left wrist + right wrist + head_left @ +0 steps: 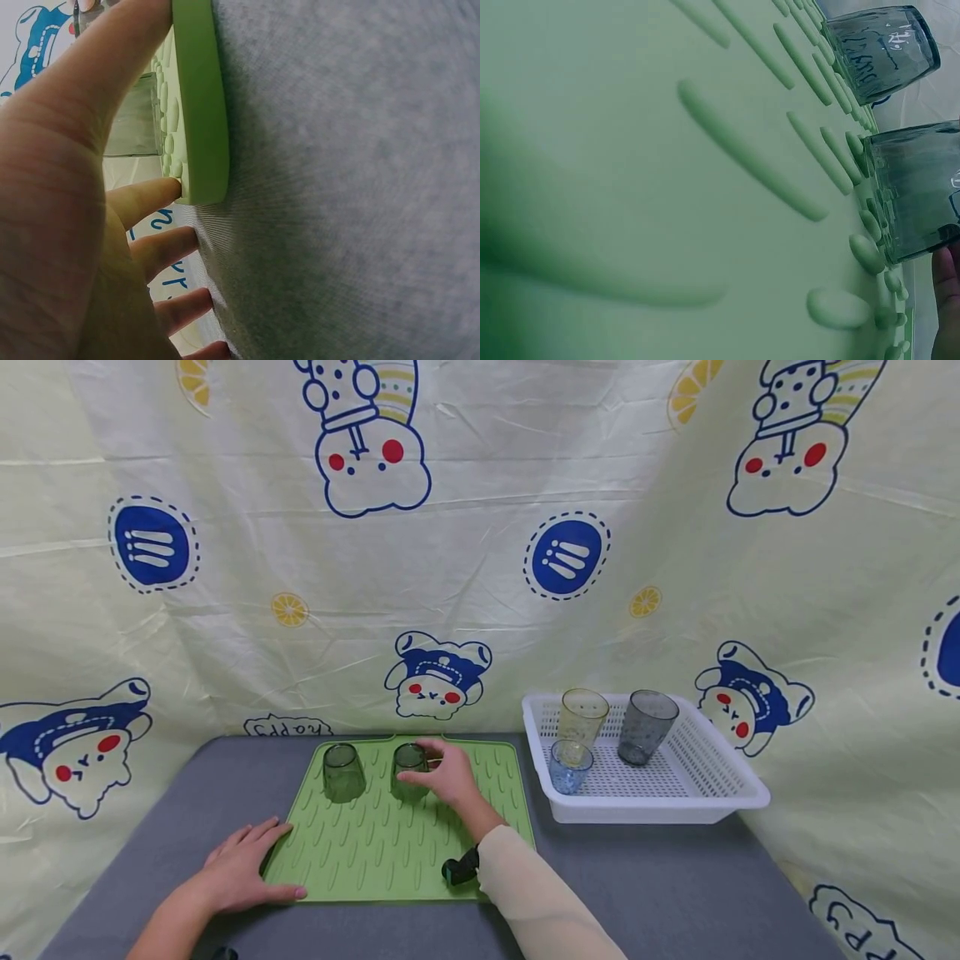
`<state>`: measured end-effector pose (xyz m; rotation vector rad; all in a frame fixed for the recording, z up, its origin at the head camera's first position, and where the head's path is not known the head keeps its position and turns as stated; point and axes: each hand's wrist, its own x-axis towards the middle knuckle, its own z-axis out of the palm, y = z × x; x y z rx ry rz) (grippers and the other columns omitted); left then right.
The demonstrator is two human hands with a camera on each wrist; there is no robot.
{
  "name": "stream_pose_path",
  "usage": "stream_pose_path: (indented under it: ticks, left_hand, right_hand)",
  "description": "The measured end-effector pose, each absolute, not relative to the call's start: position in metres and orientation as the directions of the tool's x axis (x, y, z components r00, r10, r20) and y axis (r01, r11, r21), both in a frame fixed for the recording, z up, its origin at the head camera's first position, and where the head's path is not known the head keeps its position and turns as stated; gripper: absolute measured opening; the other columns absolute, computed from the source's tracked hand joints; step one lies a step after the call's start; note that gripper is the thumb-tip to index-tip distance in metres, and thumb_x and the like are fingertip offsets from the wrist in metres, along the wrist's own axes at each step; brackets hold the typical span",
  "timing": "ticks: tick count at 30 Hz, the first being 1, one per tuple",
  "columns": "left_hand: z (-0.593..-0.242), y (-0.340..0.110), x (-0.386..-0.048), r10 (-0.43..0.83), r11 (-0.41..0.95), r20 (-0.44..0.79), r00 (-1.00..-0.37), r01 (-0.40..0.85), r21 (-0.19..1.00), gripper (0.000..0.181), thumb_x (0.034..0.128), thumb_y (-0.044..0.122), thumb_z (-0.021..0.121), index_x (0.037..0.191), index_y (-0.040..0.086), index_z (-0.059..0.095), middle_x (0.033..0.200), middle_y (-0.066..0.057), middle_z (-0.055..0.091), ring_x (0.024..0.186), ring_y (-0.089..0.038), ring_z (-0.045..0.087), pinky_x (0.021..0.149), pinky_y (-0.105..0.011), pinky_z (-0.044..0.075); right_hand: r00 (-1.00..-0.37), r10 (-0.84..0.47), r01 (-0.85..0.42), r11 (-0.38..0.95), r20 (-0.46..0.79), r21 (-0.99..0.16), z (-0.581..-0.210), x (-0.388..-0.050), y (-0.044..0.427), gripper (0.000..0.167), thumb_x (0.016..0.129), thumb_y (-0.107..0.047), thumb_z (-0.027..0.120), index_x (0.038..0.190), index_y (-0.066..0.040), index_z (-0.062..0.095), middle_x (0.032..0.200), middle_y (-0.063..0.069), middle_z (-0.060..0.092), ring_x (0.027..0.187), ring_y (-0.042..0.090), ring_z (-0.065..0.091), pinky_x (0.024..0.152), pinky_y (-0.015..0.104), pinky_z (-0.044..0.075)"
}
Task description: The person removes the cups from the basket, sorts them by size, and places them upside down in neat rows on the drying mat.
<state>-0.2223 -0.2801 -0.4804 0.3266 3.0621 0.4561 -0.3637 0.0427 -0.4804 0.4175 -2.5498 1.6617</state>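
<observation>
My right hand [450, 774] is at a tinted drinking glass [407, 768] on the green ribbed drying mat [375, 860], thumb in front and fingers behind, gripping its side. In the right wrist view a fingertip [946, 277] meets that glass, whose end is at the mat. A second tinted glass [343, 774] stands to the left, apart from the hand. My left hand [236, 868] rests at the mat's front left corner, fingers spread. Its thumb lies along the front edge and its index finger [150, 201] touches the side.
Right of the mat is a white perforated plastic basket [652, 810]. Inside stand a yellowish glass [583, 714], a small blue glass [570, 768] and a grey glass [648, 727]. A grey cloth [600, 877] covers the table, and a printed curtain [480, 568] hangs behind.
</observation>
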Motion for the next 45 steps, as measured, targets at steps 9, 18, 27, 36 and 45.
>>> stream_pose_path:
  ticks: [9,18,27,36,45]
  left_hand:
    - [-0.479,-0.279,-0.223,0.21,0.936,-0.005,-0.978,0.2,0.29,0.103,0.0716,0.068,0.08,0.149,0.006,0.05,0.154,-0.028,0.045,0.136,-0.064,0.036,0.099,-0.081,0.034]
    - [-0.485,-0.282,-0.224,0.207,0.934,-0.01,-0.978,0.195,0.3,0.106,0.0702,0.071,0.08,0.149,0.006,0.05,0.154,-0.028,0.044,0.136,-0.065,0.035,0.099,-0.082,0.033]
    - [-0.484,-0.281,-0.223,0.213,0.931,-0.003,-0.977,0.202,0.303,0.105,0.0707,0.07,0.08,0.149,0.006,0.05,0.154,-0.028,0.045,0.136,-0.065,0.036,0.098,-0.082,0.034]
    - [-0.482,-0.281,-0.224,0.213,0.931,-0.013,-0.977,0.199,0.305,0.105,0.071,0.07,0.08,0.149,0.005,0.05,0.154,-0.029,0.044,0.136,-0.065,0.036,0.098,-0.082,0.034]
    - [-0.482,-0.281,-0.223,0.214,0.93,-0.007,-0.977,0.202,0.307,0.105,0.071,0.069,0.08,0.148,0.005,0.05,0.154,-0.029,0.044,0.135,-0.065,0.036,0.097,-0.082,0.035]
  right_hand:
    - [-0.961,-0.187,-0.261,0.38,0.202,-0.888,-0.481,-0.361,0.043,0.065,0.079,-0.031,0.091,0.136,-0.016,0.066,0.123,0.007,0.072,0.113,0.025,0.068,0.092,0.039,0.059]
    - [-0.972,-0.175,-0.209,0.32,0.159,-0.924,-0.482,-0.353,0.043,0.067,0.08,-0.029,0.09,0.139,-0.014,0.063,0.135,0.008,0.068,0.122,0.029,0.066,0.098,0.041,0.058]
    - [-0.976,-0.14,-0.198,0.279,0.164,-0.94,-0.489,-0.34,0.055,0.07,0.083,-0.032,0.087,0.143,-0.008,0.059,0.143,0.01,0.063,0.127,0.034,0.063,0.102,0.045,0.056]
    - [-0.98,-0.095,-0.189,0.145,0.177,-0.971,-0.493,-0.32,0.072,0.059,0.086,-0.025,0.085,0.138,-0.007,0.062,0.139,0.017,0.064,0.126,0.035,0.064,0.104,0.044,0.055]
    - [-0.978,-0.081,-0.202,0.111,0.194,-0.973,-0.49,-0.3,0.086,0.051,0.09,-0.014,0.08,0.135,-0.001,0.063,0.136,0.025,0.064,0.124,0.042,0.063,0.103,0.043,0.056]
